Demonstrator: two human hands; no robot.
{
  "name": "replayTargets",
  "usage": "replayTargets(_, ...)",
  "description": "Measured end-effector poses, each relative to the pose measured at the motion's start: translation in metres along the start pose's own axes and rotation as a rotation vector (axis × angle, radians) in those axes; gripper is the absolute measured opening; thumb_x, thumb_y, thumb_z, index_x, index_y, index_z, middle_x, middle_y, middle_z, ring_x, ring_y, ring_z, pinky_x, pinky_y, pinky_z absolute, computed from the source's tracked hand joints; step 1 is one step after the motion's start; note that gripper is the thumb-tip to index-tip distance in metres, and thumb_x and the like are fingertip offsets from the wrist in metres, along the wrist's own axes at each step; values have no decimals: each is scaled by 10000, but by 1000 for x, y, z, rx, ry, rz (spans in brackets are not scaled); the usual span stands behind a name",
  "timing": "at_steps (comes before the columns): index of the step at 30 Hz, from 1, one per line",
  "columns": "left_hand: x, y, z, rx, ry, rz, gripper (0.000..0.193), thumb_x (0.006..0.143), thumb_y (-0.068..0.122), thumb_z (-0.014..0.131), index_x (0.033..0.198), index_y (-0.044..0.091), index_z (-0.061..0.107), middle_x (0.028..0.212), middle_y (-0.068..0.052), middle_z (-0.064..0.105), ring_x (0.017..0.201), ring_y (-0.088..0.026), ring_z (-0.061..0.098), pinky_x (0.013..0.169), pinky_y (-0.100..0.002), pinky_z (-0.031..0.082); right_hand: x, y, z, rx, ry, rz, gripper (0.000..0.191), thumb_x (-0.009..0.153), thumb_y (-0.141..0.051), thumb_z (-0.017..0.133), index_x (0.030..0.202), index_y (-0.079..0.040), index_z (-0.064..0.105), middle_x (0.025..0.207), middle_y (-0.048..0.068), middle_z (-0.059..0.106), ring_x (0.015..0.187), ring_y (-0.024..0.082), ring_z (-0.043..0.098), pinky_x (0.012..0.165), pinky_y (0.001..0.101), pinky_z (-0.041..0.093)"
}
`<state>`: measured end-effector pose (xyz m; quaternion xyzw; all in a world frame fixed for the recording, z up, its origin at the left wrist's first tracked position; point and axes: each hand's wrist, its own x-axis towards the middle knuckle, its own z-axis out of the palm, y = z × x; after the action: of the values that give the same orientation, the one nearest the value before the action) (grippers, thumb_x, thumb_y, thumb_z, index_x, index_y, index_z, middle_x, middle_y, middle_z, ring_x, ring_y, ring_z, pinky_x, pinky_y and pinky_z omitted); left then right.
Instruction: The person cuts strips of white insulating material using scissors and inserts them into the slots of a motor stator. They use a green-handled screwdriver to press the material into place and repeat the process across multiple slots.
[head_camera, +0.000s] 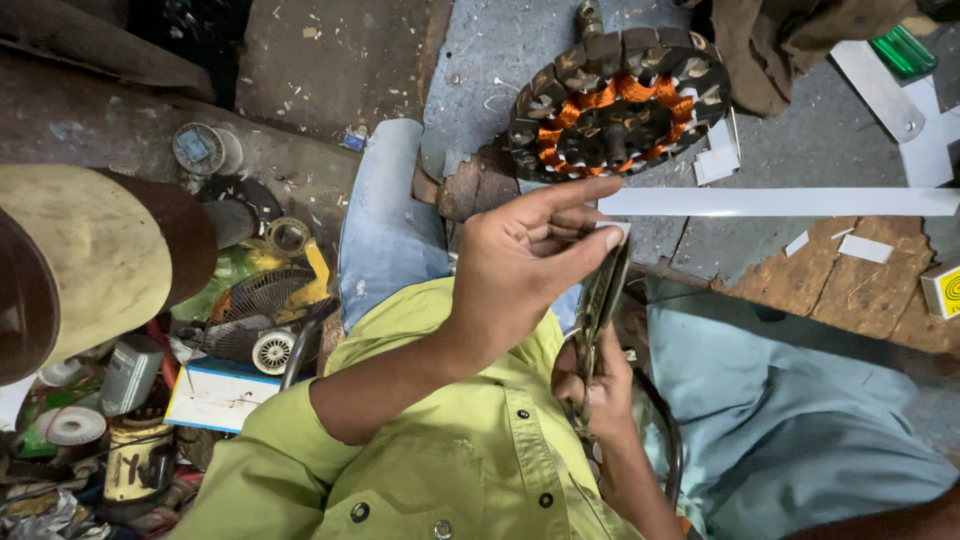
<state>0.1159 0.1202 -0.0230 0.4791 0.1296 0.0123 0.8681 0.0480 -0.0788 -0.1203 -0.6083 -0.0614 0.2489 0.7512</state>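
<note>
While right hand (598, 385) grips scissors (600, 300), left fingers (590, 245) pinch white strip (780, 202).

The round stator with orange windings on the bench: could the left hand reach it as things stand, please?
Probably yes: the left hand is raised just below the stator, with only the white strip passing between them.

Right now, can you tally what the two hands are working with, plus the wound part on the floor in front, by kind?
Hands: 2, left hand and right hand
Scissors: 1, gripped by the right hand
Long white strip: 1, its end pinched by the left hand at the blades
Stator with orange windings: 1, on the floor
Total: 5
</note>
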Motion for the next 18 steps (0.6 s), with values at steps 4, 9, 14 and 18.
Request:
replayTargets(4,-1,4,2,8,5,-7,410,987,-16,713,1390,-33,637,1109,-66,727,990,-64,681,896,-206,579,-6,8,-1,-60,55,115,886,798,132,641,1589,-15,271,700,67,597,501,129,538,431,243,411)
replayTargets(9,2,4,3,-46,-15,-15,404,981,-18,713,1377,-37,639,1103,-58,719,993,-72,689,896,-214,576,-11,9,-18,-20,107,86,741,783,66,726,1438,20,384,811,95,646,589,155,603,486,254,489)
replayTargets(14,6,3,-5,-54,-44,-52,376,966,-15,708,1338,-45,656,1076,-46,714,946,-67,681,856,-214,570,5,-52,-54,-175,260,-176,553,881,-222,814,1303,18,548,961,130,732,787,175,695,678,267,545)
replayTargets(18,6,1,-10,-38,-134,-100,300,988,-1,708,1281,-64,703,1027,-66,734,906,-76,672,825,-221,558,43,-124,-53,-856,633,-101,811,790,-337,874,1471,-27,560,1084,109,736,786,183,701,645,340,565)
